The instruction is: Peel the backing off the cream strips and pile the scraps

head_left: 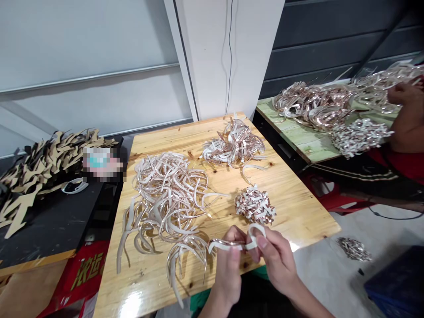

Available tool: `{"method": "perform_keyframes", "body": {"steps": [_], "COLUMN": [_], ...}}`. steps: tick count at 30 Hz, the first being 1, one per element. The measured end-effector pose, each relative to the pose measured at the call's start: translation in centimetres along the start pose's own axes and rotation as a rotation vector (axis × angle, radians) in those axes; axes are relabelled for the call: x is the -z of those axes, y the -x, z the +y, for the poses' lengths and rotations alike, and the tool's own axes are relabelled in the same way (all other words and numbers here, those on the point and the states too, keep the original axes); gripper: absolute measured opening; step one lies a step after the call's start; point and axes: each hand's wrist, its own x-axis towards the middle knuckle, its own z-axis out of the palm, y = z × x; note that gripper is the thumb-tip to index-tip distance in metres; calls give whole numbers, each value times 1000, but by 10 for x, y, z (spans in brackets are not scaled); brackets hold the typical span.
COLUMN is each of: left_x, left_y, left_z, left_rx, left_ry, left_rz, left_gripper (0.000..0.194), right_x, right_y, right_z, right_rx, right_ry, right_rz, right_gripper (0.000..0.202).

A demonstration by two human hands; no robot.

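Near the front edge of the wooden table, my left hand [228, 267] pinches a white and rose-gold strip [215, 244] between thumb and fingers. My right hand [280, 260] grips the same strip further right, where it curls up into a loop. Just beyond my hands lies a bunch of short white and rose-gold pieces [254, 204]. To the left spreads a loose heap of curved strips [168, 190], with a few separate curved strips [185, 251] near my left hand. A second pile of shiny strips [236, 143] sits at the table's back right.
My table [291, 194] stands against a white pillar [228, 57]. Brown cut pieces [49, 159] cover a black table at left. Another person's arm [409, 115] is at a green-topped table [298, 137] with more strips. A blue bin [397, 278] stands on the floor at right.
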Motion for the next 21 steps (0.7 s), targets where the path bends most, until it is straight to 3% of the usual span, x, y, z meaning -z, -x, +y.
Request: {"method": "perform_keyframes", "body": {"steps": [3,6,14,17,21], "left_x": [3,2,-2,0,5], "left_y": [3,6,-3,-6,-7], "left_z": [0,-3,-1,1,3], "left_rx": [29,19,-26,-28,-29], "left_ry": [-70,-129,-198,-212,-346], "left_rz": [-84,-97,-193,-264,-265], "left_gripper": [47,46,46,43,39], "right_x": [3,-3,-14,-14,-10], "right_y": [2,1,-13,-18,-22], "right_z": [1,3,-13,-21,-25], "right_rx": [-38,-72,-211,-277,-260], "right_ry": [-23,-93,-402,-467,-538], "right_rz": [-21,24,287,339,387], "right_gripper": [40,46,43,44,40]}}
